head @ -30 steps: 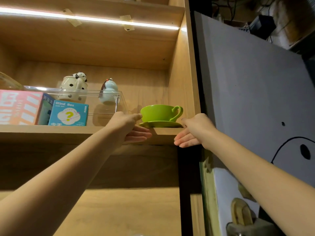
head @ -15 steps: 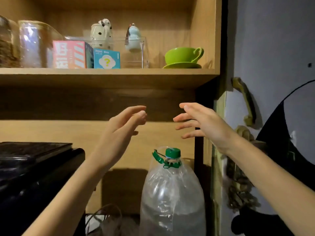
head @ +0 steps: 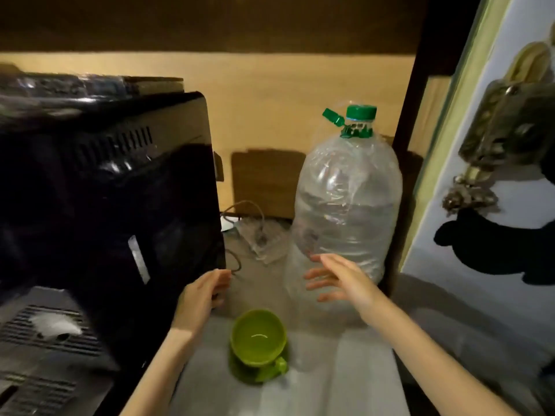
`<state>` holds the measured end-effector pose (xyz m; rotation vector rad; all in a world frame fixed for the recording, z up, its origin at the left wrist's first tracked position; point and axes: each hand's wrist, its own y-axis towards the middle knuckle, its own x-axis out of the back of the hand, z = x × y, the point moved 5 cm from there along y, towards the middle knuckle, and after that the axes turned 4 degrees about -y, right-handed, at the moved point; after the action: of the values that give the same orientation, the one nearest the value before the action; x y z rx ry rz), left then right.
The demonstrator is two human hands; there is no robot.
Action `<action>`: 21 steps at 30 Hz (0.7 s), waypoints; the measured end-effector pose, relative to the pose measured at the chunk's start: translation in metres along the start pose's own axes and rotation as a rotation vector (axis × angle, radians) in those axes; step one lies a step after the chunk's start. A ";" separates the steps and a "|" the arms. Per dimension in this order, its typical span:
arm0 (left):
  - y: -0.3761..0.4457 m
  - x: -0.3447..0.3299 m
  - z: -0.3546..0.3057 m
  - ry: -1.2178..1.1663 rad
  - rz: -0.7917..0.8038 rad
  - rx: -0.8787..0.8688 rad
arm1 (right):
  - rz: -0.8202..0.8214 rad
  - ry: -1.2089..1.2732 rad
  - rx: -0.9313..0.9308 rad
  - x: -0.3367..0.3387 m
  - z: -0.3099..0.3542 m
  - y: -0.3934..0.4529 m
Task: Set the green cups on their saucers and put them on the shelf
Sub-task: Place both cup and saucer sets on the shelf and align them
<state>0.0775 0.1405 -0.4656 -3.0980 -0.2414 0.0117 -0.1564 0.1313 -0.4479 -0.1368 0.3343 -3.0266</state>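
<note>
Head view: at 6 o'clock a green cup sits on its saucer on the bench. Beyond, at 12 o'clock from it, both hands, left hand and right hand, hover apart, empty, fingers relaxed. Next, I judge, they grip the saucer's rim and lift level.

Glossy green cup; crinkled clear plastic bottle; glossy black appliance; matt wood back panel

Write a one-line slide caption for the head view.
Both hands, left and right, reach empty toward a green cup on its saucer, between a black appliance and a water bottle.
</note>
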 end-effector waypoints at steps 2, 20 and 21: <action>-0.006 0.010 0.044 0.056 -0.019 0.117 | -0.008 -0.026 -0.123 -0.009 -0.049 0.010; -0.018 0.002 0.178 0.017 0.060 0.610 | 0.006 -0.088 -0.492 -0.067 -0.198 0.040; -0.016 0.003 0.181 0.027 0.059 0.599 | -0.010 -0.090 -0.487 -0.067 -0.199 0.041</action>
<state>0.0762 0.1624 -0.6459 -2.5056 -0.1160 0.0356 -0.1062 0.1406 -0.6561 -0.3055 1.0541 -2.8701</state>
